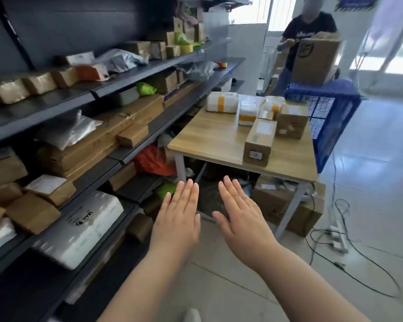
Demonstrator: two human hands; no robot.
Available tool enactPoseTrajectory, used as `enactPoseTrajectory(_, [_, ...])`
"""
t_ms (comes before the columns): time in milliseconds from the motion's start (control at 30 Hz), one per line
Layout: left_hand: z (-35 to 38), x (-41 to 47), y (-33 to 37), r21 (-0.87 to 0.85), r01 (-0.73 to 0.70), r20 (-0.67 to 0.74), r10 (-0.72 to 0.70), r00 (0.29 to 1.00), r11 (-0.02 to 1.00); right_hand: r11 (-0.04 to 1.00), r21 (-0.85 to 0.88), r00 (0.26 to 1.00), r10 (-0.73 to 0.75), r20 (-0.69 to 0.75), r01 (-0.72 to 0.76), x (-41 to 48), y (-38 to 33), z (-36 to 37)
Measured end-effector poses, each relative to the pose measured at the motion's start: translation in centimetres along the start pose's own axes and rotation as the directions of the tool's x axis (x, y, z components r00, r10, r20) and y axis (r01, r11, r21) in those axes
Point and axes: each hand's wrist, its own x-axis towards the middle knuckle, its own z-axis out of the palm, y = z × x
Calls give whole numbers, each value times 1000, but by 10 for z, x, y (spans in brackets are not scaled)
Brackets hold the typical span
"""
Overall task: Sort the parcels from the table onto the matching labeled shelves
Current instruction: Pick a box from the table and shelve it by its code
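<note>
Both hands, left (179, 217) and right (240, 212), hover flat and empty short of the surface (209, 140). Five parcels (257, 142) wait there unsorted; the shelves (116, 89) alongside already look crowded, so plenty remains.

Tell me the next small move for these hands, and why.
Probably reach forward to the long brown box, the parcel nearest the front edge of the table. Both the left hand and the right hand are open, empty and short of it, so nothing has been picked up yet.
</note>
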Motion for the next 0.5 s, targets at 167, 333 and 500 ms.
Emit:
enactPoseTrajectory(167, [30,105,2,-2,-136,72,136,988,991,990,-26,989,139,-44,-140,72,49,-12])
enactPoseTrajectory(333, [45,204,5,-1,-276,71,276,959,961,961,-33,956,270,-118,-275,143,91,-23])
enactPoseTrajectory(500, [68,265,20,-52,-361,149,365,919,931,915,-3,908,400,-127,-404,168,134,-18])
